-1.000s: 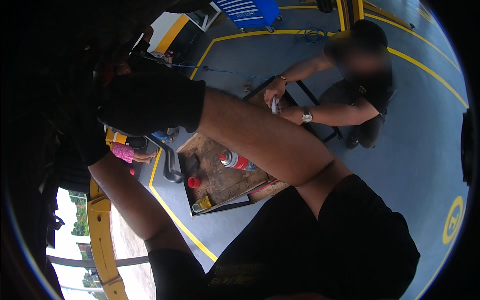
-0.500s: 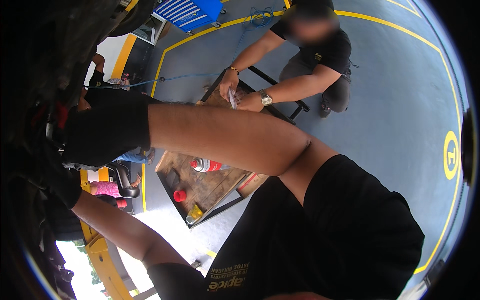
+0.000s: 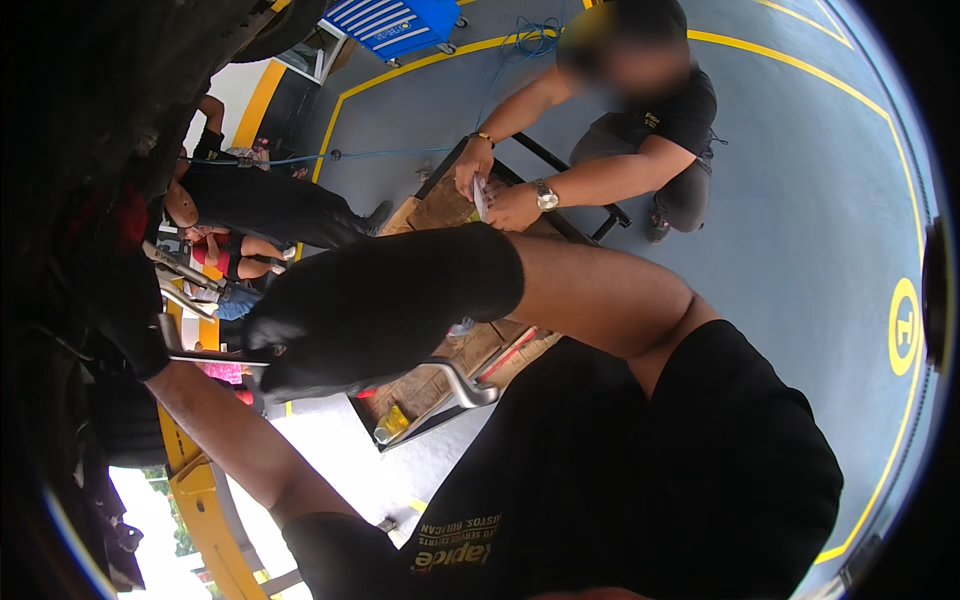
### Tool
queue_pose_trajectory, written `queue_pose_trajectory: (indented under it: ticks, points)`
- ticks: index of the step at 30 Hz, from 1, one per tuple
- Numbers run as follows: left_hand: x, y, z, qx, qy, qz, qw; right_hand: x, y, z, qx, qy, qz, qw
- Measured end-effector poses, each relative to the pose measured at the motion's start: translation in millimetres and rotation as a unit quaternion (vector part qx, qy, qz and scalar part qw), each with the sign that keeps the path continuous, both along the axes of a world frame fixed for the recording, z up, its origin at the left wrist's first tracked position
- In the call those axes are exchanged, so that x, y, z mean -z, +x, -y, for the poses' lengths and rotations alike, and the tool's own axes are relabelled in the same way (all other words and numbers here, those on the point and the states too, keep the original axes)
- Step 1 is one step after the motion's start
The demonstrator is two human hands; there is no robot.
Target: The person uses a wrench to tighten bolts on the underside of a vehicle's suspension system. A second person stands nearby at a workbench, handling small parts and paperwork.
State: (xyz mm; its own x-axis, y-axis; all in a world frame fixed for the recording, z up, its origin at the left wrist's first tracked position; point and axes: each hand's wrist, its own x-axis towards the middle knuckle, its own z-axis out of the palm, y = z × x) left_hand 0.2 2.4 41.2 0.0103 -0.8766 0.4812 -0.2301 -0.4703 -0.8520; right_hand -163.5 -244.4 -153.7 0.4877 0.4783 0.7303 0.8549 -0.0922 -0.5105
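Note:
My right hand [image 3: 290,335], in a long black glove, is closed round a silver metal bar [image 3: 465,385] with a bent end. The bar's other end reaches left toward the dark vehicle parts. Up against those parts at the left is my left hand [image 3: 120,310], also black-gloved, its fingers lost in shadow. Two slim silver handles [image 3: 180,265] stick out between the hands; their kind cannot be made out. Something red [image 3: 130,215] shows dimly above my left hand.
A wood-topped cart [image 3: 415,385] with a yellow-labelled bottle [image 3: 392,424] stands below my right arm. Across it a co-worker [image 3: 650,130] crouches, both hands on a small pale item. Another person [image 3: 270,200] is at the left. Behind are a blue tool cabinet [image 3: 395,25] and an air hose [image 3: 400,153].
My right hand has drawn back to the right, away from the vehicle parts, and the silver bar in it now shows. My left arm stays about where it was.

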Motion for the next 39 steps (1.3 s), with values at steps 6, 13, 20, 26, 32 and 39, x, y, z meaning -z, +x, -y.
queue_pose_trajectory:
  ticks: [6,13,20,26,32,39]
  points:
    - [25.9,10.8,25.6,0.013,-0.043,0.072,0.996,163.2,-39.2,52.6,-0.096,0.095,-0.490,0.861]
    - [42.7,27.5,15.9,0.075,-0.198,-0.033,0.977,187.2,-32.4,28.2,-0.060,0.102,-0.443,0.889]
    - [45.8,-21.6,39.5,0.090,-0.381,-0.366,0.844,147.2,-33.6,-2.8,-0.056,0.082,-0.469,0.877]
    - [37.7,-25.9,44.1,-0.015,-0.178,-0.075,0.981,195.5,-33.2,-4.0,-0.059,0.084,-0.434,0.895]
    - [49.0,20.8,33.6,0.170,-0.181,-0.029,0.968,141.9,10.7,-12.3,0.085,0.056,-0.069,0.992]
    - [23.4,3.2,-42.4,0.124,-0.387,-0.479,0.778,24.2,71.4,-56.1,0.350,0.031,0.310,0.884]
